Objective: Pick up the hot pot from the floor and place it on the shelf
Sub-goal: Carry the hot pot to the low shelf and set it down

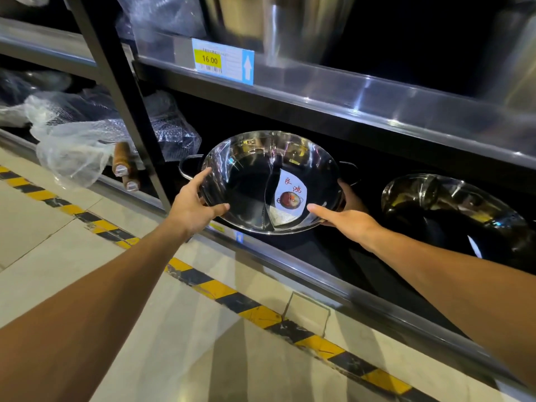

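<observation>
A shiny steel hot pot (pixel 252 181) with a curved middle divider, a white label and two dark loop handles is tilted toward me at the mouth of the lower shelf (pixel 304 274). My left hand (pixel 194 204) grips its left rim, thumb inside the bowl. Holding the right rim is my right hand (pixel 348 213), thumb on the inside and fingers behind the pot near the right handle. Whether the pot's underside rests on the shelf board is hidden.
A second steel pot (pixel 452 210) sits on the same shelf to the right. Left of the black upright post (pixel 130 105) lie plastic-wrapped pans (pixel 81 134) with wooden handles. The upper shelf (pixel 348 94) carries tall steel pots and a price tag (pixel 223 60). Yellow-black tape (pixel 220 291) runs along the floor.
</observation>
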